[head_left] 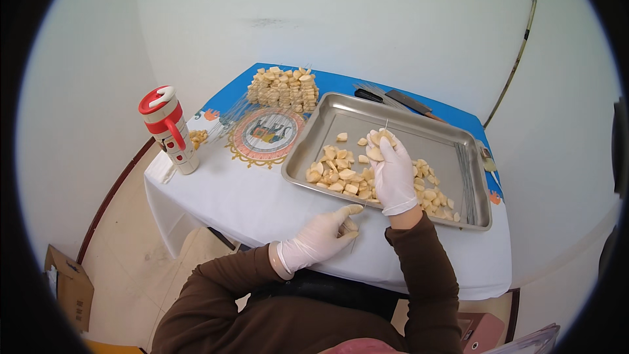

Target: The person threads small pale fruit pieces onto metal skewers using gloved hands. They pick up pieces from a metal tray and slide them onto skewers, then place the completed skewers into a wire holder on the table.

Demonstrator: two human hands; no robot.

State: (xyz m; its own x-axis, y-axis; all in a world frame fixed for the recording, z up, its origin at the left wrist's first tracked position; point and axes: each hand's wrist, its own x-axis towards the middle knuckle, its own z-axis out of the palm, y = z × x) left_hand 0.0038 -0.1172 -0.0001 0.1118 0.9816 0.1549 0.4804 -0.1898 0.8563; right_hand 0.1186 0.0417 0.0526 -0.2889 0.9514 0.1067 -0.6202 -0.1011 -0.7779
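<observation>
A white glove covers my left hand (314,236), which is just off the tray's near edge. Its yellowish-tipped fingers pinch a thin metal skewer (353,245), mostly hidden by the hand. My right hand (395,174), also gloved, is above the metal tray (307,140) and holds several pale yellow food slices (381,138). A thin skewer tip (386,123) sticks up from those slices. Loose pale yellow chunks (344,174) lie heaped along the tray's near side, some of them behind my right hand. A bundle of bare metal skewers (464,182) rests inside the tray at its right.
Loaded skewers (285,89) are stacked at the back left, beside loose bare skewers (236,113). Behind the tray lie a cleaver (408,101) and a black handle (368,95). A red-lidded tumbler (172,132) stands at the left edge near small yellow pieces (198,137).
</observation>
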